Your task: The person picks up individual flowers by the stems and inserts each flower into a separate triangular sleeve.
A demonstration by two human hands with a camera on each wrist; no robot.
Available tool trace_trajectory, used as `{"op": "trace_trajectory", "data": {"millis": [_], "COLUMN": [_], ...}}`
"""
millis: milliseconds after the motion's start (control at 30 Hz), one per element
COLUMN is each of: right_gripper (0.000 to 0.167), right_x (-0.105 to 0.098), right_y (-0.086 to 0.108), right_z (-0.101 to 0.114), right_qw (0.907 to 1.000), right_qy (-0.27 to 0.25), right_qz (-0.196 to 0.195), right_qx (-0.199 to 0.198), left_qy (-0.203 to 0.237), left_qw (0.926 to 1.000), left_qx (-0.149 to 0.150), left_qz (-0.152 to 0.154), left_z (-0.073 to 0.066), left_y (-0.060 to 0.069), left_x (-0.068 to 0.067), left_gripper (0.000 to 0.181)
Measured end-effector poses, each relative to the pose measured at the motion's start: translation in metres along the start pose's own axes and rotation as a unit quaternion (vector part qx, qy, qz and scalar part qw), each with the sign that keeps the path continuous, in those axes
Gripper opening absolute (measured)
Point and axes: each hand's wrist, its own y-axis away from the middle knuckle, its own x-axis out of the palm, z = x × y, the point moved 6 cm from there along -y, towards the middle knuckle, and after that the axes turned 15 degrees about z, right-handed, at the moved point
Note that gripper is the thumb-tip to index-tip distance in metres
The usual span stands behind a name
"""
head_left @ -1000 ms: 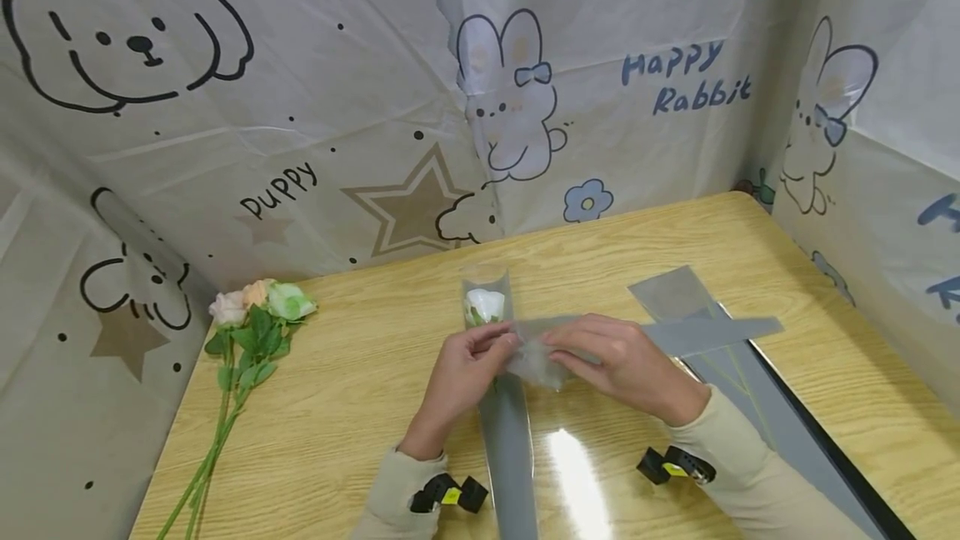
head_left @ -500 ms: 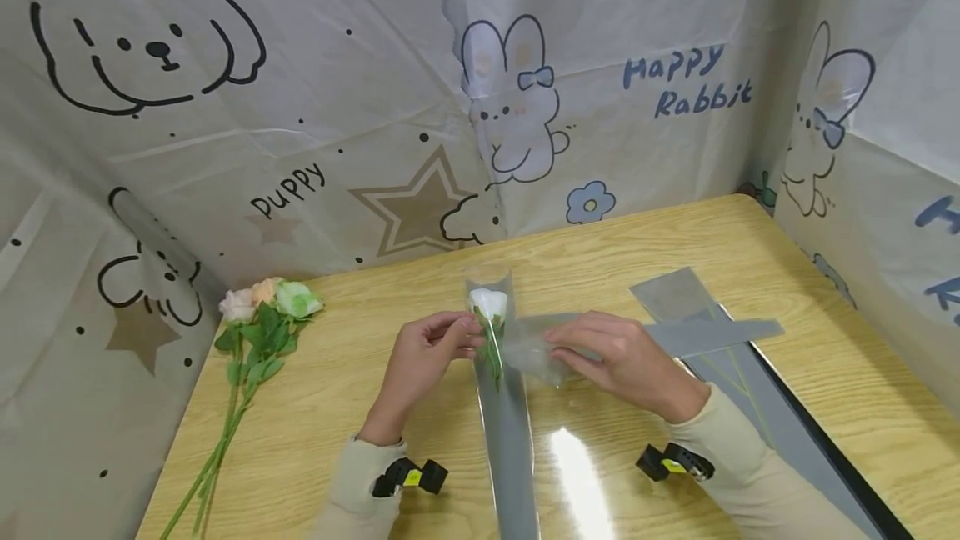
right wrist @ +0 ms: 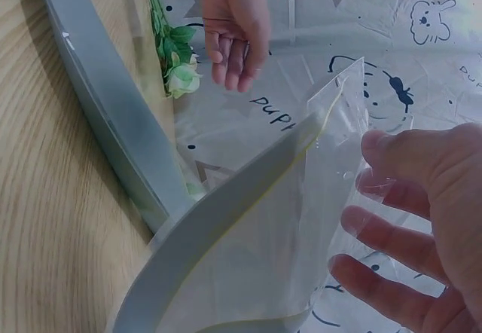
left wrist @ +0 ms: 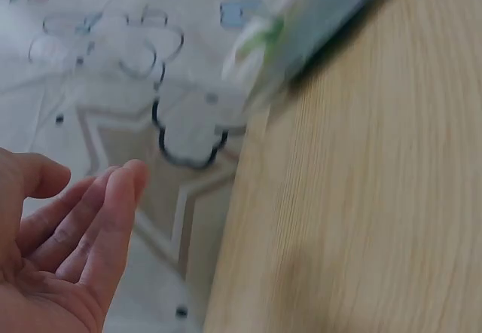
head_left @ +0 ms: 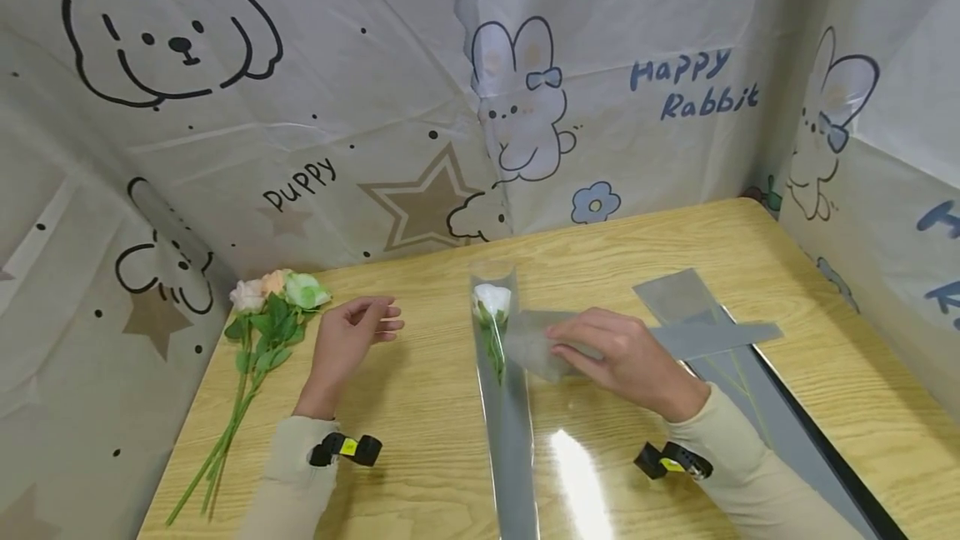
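My right hand (head_left: 618, 361) pinches the end of a clear and grey plastic flower sleeve (right wrist: 248, 220). Beyond that hand, a grey strip (head_left: 720, 340), seemingly the same sleeve, reaches rightward. Just left of it lies another sleeve (head_left: 512, 448) with a white rose (head_left: 492, 300) inside, its bloom near the far end. My left hand (head_left: 348, 348) is raised above the table, fingers loosely bent and holding nothing. Close by on its left lie several artificial roses (head_left: 273, 315) in pink, peach and green, with long stems. The left wrist view also shows that palm (left wrist: 68, 250) bare.
A stack of grey and clear sleeves (head_left: 780, 415) lies at the right of the wooden table (head_left: 420, 457), with a dark edge along its right side. A printed cloth (head_left: 360, 90) with cartoon animals hangs behind the table and at both sides.
My left hand has let go of the held sleeve and moved left, past the white rose, toward the loose roses. My right hand stays about where it was, still pinching the sleeve.
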Motion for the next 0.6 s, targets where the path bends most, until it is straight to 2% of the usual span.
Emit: {"op": "trace_trajectory", "data": {"millis": [100,267,367,433,567,600], "right_gripper": [0.029,0.029,0.029,0.028,0.028,0.028], "right_x": [-0.001,-0.001,-0.001,0.0,-0.001,-0.001], "right_y": [0.0,0.001,0.001,0.001,0.001,0.0], "right_z": [0.001,0.0,0.0,0.0,0.0,0.0], "right_qw": [1.0,1.0,1.0,1.0,1.0,1.0], "right_qy": [0.001,0.004,0.005,0.006,0.006,0.006], "right_qz": [0.003,0.001,-0.001,0.0,-0.002,-0.002], "right_qx": [0.004,0.005,0.003,0.003,0.0,0.001], "left_qy": [-0.001,-0.026,-0.072,-0.139,-0.278,-0.301], "left_qw": [0.9996,0.9961,0.9903,0.9803,0.9454,0.9375], "left_qx": [-0.003,-0.009,-0.026,-0.038,-0.066,-0.07], "left_qz": [-0.027,-0.084,-0.116,-0.135,-0.157,-0.159], "left_z": [0.005,0.012,0.016,0.018,0.021,0.022], "left_y": [0.002,0.003,0.007,0.011,0.02,0.022], "left_x": [-0.021,-0.055,-0.076,-0.088,-0.11,-0.114], "left_gripper": [0.049,0.047,0.046,0.045,0.046,0.045]}}
